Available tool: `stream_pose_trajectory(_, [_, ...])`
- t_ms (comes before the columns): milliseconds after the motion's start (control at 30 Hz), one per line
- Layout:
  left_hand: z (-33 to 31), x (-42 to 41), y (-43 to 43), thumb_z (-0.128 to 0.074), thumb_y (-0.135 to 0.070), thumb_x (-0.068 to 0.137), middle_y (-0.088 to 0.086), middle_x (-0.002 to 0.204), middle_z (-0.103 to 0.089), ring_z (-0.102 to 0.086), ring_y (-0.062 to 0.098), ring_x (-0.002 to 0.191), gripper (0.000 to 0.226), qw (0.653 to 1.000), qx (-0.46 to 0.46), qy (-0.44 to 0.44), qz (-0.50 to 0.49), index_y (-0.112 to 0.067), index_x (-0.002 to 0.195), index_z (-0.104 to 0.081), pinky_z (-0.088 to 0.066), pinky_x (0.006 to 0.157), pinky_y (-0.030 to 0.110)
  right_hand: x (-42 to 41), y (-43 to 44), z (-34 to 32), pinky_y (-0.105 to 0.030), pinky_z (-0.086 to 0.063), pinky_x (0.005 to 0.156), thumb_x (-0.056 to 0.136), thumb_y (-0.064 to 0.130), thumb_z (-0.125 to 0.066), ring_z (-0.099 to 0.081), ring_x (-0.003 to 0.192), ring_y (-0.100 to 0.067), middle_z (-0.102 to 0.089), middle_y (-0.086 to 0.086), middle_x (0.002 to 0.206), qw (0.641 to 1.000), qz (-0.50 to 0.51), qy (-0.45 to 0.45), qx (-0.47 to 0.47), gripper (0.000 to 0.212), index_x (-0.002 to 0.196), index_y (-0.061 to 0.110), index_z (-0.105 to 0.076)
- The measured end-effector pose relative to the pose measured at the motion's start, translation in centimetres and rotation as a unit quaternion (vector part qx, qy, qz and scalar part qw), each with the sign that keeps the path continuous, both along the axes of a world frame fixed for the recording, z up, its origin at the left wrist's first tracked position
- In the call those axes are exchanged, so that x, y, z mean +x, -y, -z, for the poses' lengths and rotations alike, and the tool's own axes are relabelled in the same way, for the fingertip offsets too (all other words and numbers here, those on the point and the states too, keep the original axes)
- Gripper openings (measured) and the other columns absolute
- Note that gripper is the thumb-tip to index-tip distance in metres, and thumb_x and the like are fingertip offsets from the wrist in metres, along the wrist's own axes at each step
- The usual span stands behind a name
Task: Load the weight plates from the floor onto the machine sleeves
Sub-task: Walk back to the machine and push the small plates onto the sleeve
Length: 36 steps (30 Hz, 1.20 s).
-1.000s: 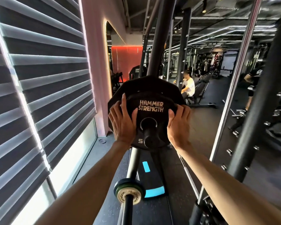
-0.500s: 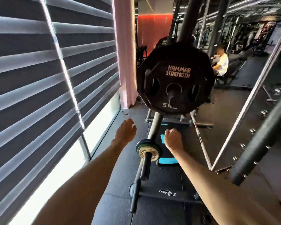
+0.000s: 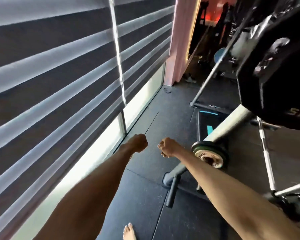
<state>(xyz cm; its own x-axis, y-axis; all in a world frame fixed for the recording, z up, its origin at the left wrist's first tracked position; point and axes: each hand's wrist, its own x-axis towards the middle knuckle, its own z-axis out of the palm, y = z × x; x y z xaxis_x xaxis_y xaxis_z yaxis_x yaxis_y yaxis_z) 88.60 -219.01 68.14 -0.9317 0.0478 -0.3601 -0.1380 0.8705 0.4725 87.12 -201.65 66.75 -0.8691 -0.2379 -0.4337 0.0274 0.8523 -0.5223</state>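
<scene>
Black Hammer Strength weight plates [image 3: 270, 90] hang on the machine sleeve at the upper right, blurred by head motion. Below them a small dark plate with a pale hub [image 3: 208, 154] sits on a lower grey bar [image 3: 232, 122]. My left hand [image 3: 139, 142] and my right hand [image 3: 168, 147] are stretched out over the black rubber floor, left of the machine. Both have their fingers curled in and hold nothing. Neither hand touches a plate or the bar.
A window with striped roller blinds [image 3: 59, 84] runs along the left. The machine's black base foot [image 3: 171, 193] and chrome rails [image 3: 267, 161] stand on the right. A small round disc [image 3: 167, 90] lies by the pink wall. My bare foot [image 3: 129, 232] shows at the bottom.
Both hands left the small plate on the sleeve and dropped down and left. My view swung left and down, so the loaded plates now sit at the upper right.
</scene>
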Motion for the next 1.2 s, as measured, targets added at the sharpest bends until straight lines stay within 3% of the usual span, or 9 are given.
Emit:
stream_pose_trajectory(100, [2.1, -3.3, 3.2, -0.047, -0.013, 0.098, 0.025, 0.104, -0.070, -0.069, 0.038, 0.097, 0.029, 1.000, 0.002, 0.020, 0.004, 0.007, 0.107, -0.066, -0.059, 0.081, 0.044, -3.3, 3.0, 1.5, -0.039, -0.058, 0.065, 0.098, 0.014, -0.052, -0.069, 0.072, -0.028, -0.073, -0.021, 0.099, 1.000, -0.002, 0.024, -0.001, 0.023, 0.076, 0.020, -0.051])
stream_pose_trajectory(300, [6.2, -10.8, 6.1, -0.044, -0.010, 0.102, 0.026, 0.113, -0.067, -0.068, 0.039, 0.103, 0.031, 0.995, -0.018, 0.091, 0.033, 0.010, 0.114, -0.063, -0.057, 0.087, 0.045, -9.6, 6.2, 4.7, -0.035, -0.052, 0.063, 0.102, 0.023, -0.049, -0.067, 0.077, -0.027, -0.073, -0.021, 0.099, 0.994, 0.013, 0.104, 0.009, 0.015, 0.097, 0.011, -0.055])
stream_pose_trajectory(600, [10.6, -31.0, 6.2, -0.045, -0.011, 0.100, 0.025, 0.112, -0.068, -0.069, 0.037, 0.100, 0.028, 0.990, -0.038, 0.121, 0.061, 0.005, 0.114, -0.064, -0.059, 0.084, 0.042, -28.4, 6.8, 10.8, -0.029, -0.045, 0.048, 0.103, 0.021, -0.047, -0.063, 0.070, -0.026, -0.069, -0.021, 0.093, 0.986, 0.059, 0.154, -0.012, 0.016, 0.098, 0.008, -0.055])
stream_pose_trajectory(733, [9.9, -41.6, 5.5, -0.046, -0.015, 0.099, 0.023, 0.120, -0.066, -0.065, 0.038, 0.108, 0.030, 0.986, -0.050, 0.132, 0.087, 0.002, 0.118, -0.063, -0.056, 0.088, 0.041, -38.6, 6.3, 10.9, -0.032, -0.049, 0.055, 0.102, 0.018, -0.044, -0.065, 0.078, -0.027, -0.070, -0.023, 0.106, 0.985, 0.056, 0.165, -0.009, 0.028, 0.114, -0.001, -0.060])
stream_pose_trajectory(833, [9.4, -50.1, 4.6, -0.047, -0.013, 0.098, 0.028, 0.118, -0.065, -0.064, 0.041, 0.108, 0.029, 0.990, -0.017, 0.119, 0.079, 0.004, 0.115, -0.062, -0.055, 0.087, 0.042, -46.5, 5.2, 10.8, -0.033, -0.050, 0.075, 0.100, 0.019, -0.046, -0.062, 0.086, -0.026, -0.068, -0.019, 0.109, 0.986, 0.088, 0.138, -0.010, 0.027, 0.115, 0.003, -0.062])
stream_pose_trajectory(967, [9.7, -59.8, 2.7, -0.048, -0.015, 0.098, 0.027, 0.116, -0.067, -0.065, 0.040, 0.107, 0.027, 0.989, 0.006, 0.120, 0.087, 0.002, 0.114, -0.062, -0.056, 0.086, 0.040, -55.9, 3.4, 10.9, -0.034, -0.053, 0.074, 0.101, 0.017, -0.044, -0.059, 0.085, -0.023, -0.068, -0.024, 0.116, 0.989, 0.073, 0.127, 0.008, 0.028, 0.109, -0.003, -0.063])
stream_pose_trajectory(1100, [11.3, -70.4, 0.7, -0.047, -0.015, 0.098, 0.024, 0.116, -0.067, -0.066, 0.037, 0.107, 0.028, 0.986, 0.016, 0.130, 0.105, 0.001, 0.115, -0.062, -0.055, 0.086, 0.038, -66.3, 1.3, 12.5, -0.037, -0.051, 0.086, 0.100, 0.011, -0.045, -0.058, 0.089, -0.023, -0.068, -0.023, 0.114, 0.989, 0.066, 0.131, 0.022, 0.019, 0.083, 0.014, -0.055])
stream_pose_trajectory(1200, [12.9, -79.9, -0.6, -0.048, -0.017, 0.099, 0.024, 0.111, -0.069, -0.070, 0.036, 0.096, 0.027, 0.983, 0.034, 0.155, 0.096, 0.000, 0.115, -0.062, -0.057, 0.079, 0.037, -75.4, -0.1, 13.5, -0.030, -0.048, 0.068, 0.099, 0.010, -0.048, -0.053, 0.076, -0.014, -0.066, -0.010, 0.099, 0.985, 0.104, 0.138, 0.010, 0.021, 0.079, 0.018, -0.051])
